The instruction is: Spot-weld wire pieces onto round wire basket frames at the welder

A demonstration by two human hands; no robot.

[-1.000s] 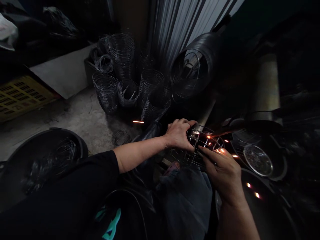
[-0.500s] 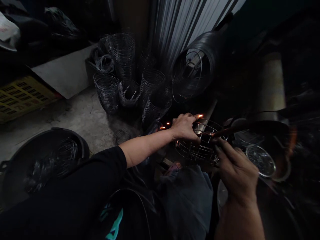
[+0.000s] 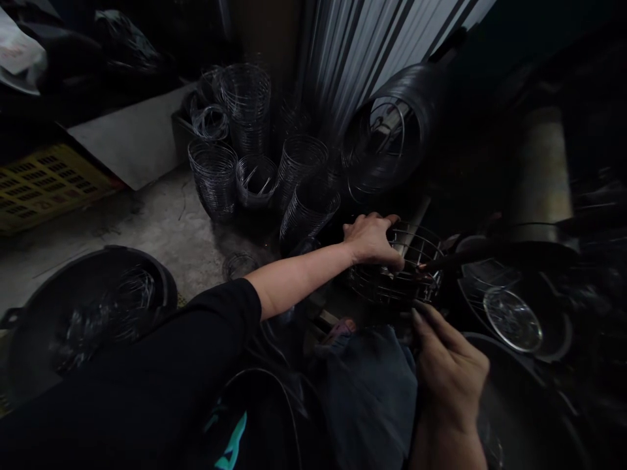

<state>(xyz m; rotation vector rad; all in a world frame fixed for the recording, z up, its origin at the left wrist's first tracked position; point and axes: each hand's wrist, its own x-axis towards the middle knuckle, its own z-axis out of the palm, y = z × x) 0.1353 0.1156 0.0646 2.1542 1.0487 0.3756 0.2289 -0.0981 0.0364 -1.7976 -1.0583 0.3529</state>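
Note:
A round wire basket [image 3: 377, 290] of thin metal rods is in front of me, right of the middle of the view. My left hand [image 3: 372, 241] is closed on its upper left rim. The tip of a dark rod [image 3: 460, 253] with a copper-coloured end reaches in from the right and meets or almost meets the basket's wires. My right hand [image 3: 450, 365] is below and right of the basket, apart from it, with its fingers curled together. Whatever is between those fingers is hidden.
Several stacks of wire rings [image 3: 213, 176] stand on the concrete floor ahead. A large wire coil [image 3: 426, 111] leans near the corrugated panel. A black tub [image 3: 34, 320] is at left, near a yellow crate [image 3: 53, 186]. A thick pale cylinder [image 3: 543, 170] overhangs the right.
The orange sparks beside my left hand are gone. My right hand has drawn down, away from the basket. My left hand still grips the rim.

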